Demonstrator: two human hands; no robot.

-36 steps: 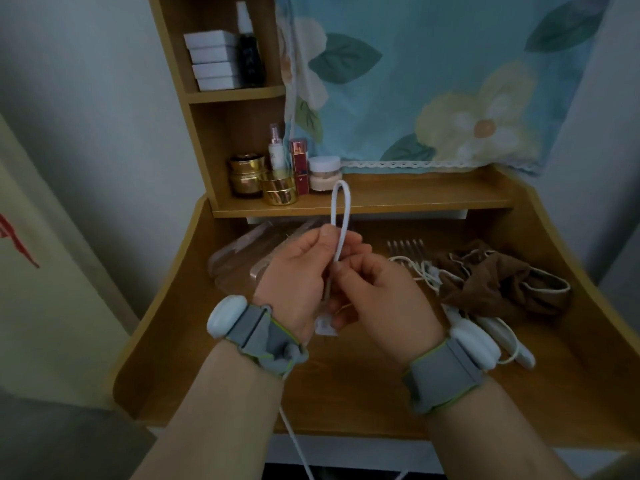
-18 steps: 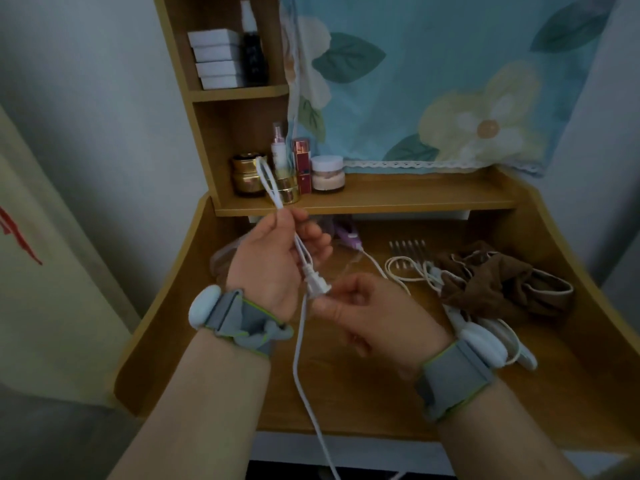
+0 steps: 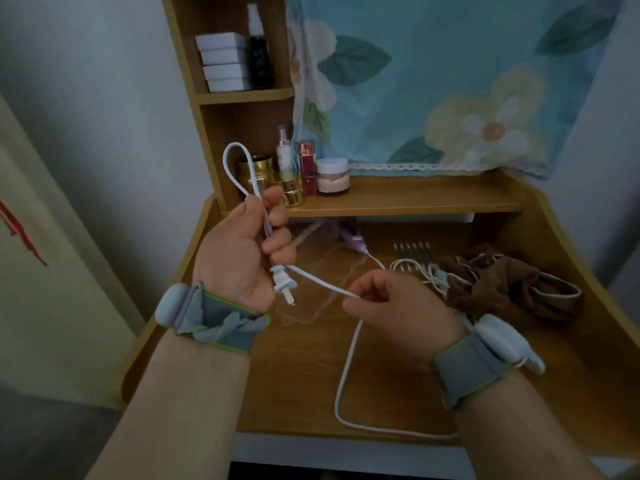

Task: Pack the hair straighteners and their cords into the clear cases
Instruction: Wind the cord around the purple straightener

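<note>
Left hand [image 3: 239, 251]: fingers curled round doubled white cord [image 3: 322, 284]; plug [image 3: 282, 282] below them.
Right hand [image 3: 398, 306]: fingertips pinching cord.

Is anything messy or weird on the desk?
Yes. A brown cloth lies crumpled on the desk, tangled with another white cord. The white cord that the left hand and right hand hold trails loose to the desk's front edge.

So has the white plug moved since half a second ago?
Yes. The white plug, hanging below the left hand, sat over the clear plastic case before; it now hangs nearer that case's left edge, slightly lower.
</note>
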